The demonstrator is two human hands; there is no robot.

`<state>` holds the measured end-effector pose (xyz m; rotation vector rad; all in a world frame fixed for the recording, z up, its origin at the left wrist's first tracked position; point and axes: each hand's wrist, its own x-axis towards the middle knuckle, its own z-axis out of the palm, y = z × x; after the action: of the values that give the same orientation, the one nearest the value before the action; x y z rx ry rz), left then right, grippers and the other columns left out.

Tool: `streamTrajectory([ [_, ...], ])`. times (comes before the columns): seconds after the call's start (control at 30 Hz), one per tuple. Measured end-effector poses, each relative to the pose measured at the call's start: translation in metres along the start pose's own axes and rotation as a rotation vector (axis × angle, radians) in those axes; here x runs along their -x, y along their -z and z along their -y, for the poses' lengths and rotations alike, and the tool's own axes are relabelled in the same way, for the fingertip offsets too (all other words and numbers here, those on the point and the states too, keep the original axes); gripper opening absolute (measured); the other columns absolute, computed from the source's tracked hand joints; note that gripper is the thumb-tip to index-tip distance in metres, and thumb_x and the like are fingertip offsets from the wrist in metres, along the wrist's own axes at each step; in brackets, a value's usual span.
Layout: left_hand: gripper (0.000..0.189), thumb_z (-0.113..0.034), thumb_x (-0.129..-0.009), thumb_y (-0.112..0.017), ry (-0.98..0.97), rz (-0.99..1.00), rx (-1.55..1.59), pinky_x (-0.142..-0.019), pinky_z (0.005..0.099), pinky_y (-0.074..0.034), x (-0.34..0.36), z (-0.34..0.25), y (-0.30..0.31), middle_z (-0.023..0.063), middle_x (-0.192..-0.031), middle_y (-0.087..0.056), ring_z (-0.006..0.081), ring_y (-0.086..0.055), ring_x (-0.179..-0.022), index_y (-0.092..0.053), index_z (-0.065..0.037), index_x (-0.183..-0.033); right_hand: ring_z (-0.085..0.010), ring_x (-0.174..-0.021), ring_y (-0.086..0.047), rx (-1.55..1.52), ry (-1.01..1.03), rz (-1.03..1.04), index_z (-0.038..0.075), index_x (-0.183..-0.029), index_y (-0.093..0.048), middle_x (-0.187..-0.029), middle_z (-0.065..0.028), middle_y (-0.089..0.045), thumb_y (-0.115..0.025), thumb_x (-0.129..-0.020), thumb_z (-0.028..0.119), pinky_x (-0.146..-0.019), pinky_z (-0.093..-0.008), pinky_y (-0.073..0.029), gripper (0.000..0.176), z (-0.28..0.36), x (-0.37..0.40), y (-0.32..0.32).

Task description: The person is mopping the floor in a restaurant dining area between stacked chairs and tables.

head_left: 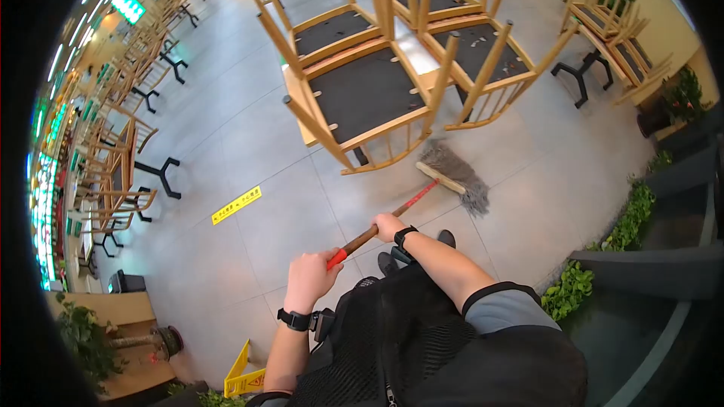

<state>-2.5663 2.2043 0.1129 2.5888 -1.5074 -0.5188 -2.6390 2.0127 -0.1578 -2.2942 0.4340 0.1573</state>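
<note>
A mop handle (360, 241), wooden with red sections, runs diagonally up from my body. My left hand (311, 279) is wrapped round its upper end, by the red grip. Further down the shaft, my right hand (388, 227) is closed round the wooden part. The grey mop head (458, 173) lies on the tiled floor, just beyond my shoes and beside the upturned chairs. Black straps with devices circle both wrists.
Upturned chairs (367, 90) rest on a table ahead, legs pointing up. More stacked chairs (117, 158) line the left. A yellow floor sticker (237, 205) and yellow warning sign (245, 377) are at left. Green plants (567, 292) edge the right side.
</note>
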Motion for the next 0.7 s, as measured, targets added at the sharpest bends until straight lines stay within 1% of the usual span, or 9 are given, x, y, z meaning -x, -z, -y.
streamTrajectory([
  [0.03, 0.029, -0.031, -0.079, -0.069, 0.071, 0.013, -0.001, -0.062, 0.043, -0.052, 0.007, 0.007, -0.002, 0.013, -0.073, -0.067, 0.033, -0.065, -0.069, -0.07, -0.019, -0.105, -0.0329, -0.099, -0.06, 0.047, 0.04, 0.057, 0.007, -0.089, -0.067, -0.098, -0.0158, -0.066, -0.07, -0.07, 0.01, -0.088, -0.0426, -0.049, 0.02, 0.011, -0.007, -0.004],
  [0.07, 0.029, -0.031, -0.079, -0.069, 0.088, 0.01, -0.001, -0.062, 0.043, -0.052, 0.012, 0.012, -0.004, 0.013, -0.073, -0.067, 0.033, -0.065, -0.069, -0.07, -0.019, -0.105, -0.0333, -0.1, -0.061, 0.116, 0.078, 0.095, 0.008, -0.093, -0.066, -0.101, -0.0161, -0.065, -0.067, -0.073, 0.009, -0.085, -0.0434, -0.05, 0.019, 0.017, -0.016, -0.01],
  [0.1, 0.03, -0.031, -0.079, -0.069, 0.095, -0.007, 0.014, -0.063, 0.0431, -0.052, 0.015, 0.016, -0.008, 0.0135, -0.074, -0.067, 0.033, -0.065, -0.069, -0.07, -0.019, -0.106, -0.0333, -0.1, -0.061, 0.116, 0.09, 0.106, 0.008, -0.093, -0.066, -0.101, -0.0161, -0.065, -0.067, -0.073, 0.009, -0.085, -0.0434, -0.05, 0.019, 0.022, -0.024, -0.016],
  [0.2, 0.032, -0.031, -0.079, -0.069, 0.117, -0.027, 0.027, -0.063, 0.0428, -0.053, 0.015, 0.026, -0.016, 0.0139, -0.075, -0.067, 0.0329, -0.065, -0.07, -0.069, -0.018, -0.108, -0.0328, -0.106, -0.059, 0.094, -0.012, 0.171, 0.009, -0.093, -0.066, -0.104, -0.0151, -0.065, -0.063, -0.077, 0.008, -0.084, -0.044, -0.051, 0.017, 0.033, -0.038, -0.019],
  [0.27, 0.032, -0.031, -0.079, -0.069, 0.124, -0.028, 0.017, -0.064, 0.0425, -0.053, 0.008, 0.032, -0.016, 0.0138, -0.076, -0.068, 0.0328, -0.065, -0.07, -0.069, -0.018, -0.109, -0.033, -0.105, -0.059, 0.073, -0.045, 0.174, 0.009, -0.094, -0.066, -0.104, -0.0152, -0.065, -0.063, -0.077, 0.009, -0.085, -0.0444, -0.051, 0.017, 0.04, -0.036, -0.009],
  [0.33, 0.032, -0.03, -0.079, -0.07, 0.049, -0.025, 0.041, -0.064, 0.0424, -0.053, 0.0, 0.035, -0.013, 0.0127, -0.077, -0.068, 0.0325, -0.065, -0.071, -0.069, -0.018, -0.108, -0.0331, -0.105, -0.059, 0.038, -0.09, 0.17, 0.009, -0.094, -0.066, -0.105, -0.0153, -0.064, -0.063, -0.078, 0.009, -0.085, -0.0448, -0.051, 0.017, 0.042, -0.03, 0.001],
  [0.47, 0.031, -0.028, -0.079, -0.07, -0.058, 0.041, 0.004, -0.065, 0.0418, -0.053, -0.023, 0.014, -0.002, 0.0121, -0.078, -0.068, 0.0322, -0.065, -0.071, -0.07, -0.018, -0.107, -0.0331, -0.106, -0.059, 0.008, -0.179, 0.044, 0.009, -0.096, -0.065, -0.108, -0.0143, -0.063, -0.06, -0.079, 0.009, -0.085, -0.045, -0.051, 0.018, 0.025, -0.01, 0.017],
  [0.53, 0.03, -0.026, -0.077, -0.071, -0.119, 0.056, 0.063, -0.069, 0.0407, -0.054, -0.039, -0.011, 0.011, 0.0139, -0.084, -0.069, 0.0338, -0.065, -0.075, -0.071, -0.015, -0.104, -0.0328, -0.107, -0.058, -0.023, -0.202, -0.043, 0.009, -0.096, -0.065, -0.111, -0.0132, -0.062, -0.057, -0.079, 0.006, -0.086, -0.0444, -0.051, 0.019, 0.01, 0.004, 0.027],
  [0.7, 0.028, -0.025, -0.077, -0.071, -0.327, 0.148, -0.05, -0.068, 0.0402, -0.053, -0.084, -0.078, 0.026, 0.0132, -0.082, -0.069, 0.0331, -0.065, -0.073, -0.072, -0.016, -0.103, -0.0324, -0.107, -0.057, -0.115, -0.363, -0.205, 0.009, -0.094, -0.064, -0.107, -0.0133, -0.062, -0.056, -0.079, 0.005, -0.086, -0.0445, -0.051, 0.018, -0.028, 0.053, 0.067],
])
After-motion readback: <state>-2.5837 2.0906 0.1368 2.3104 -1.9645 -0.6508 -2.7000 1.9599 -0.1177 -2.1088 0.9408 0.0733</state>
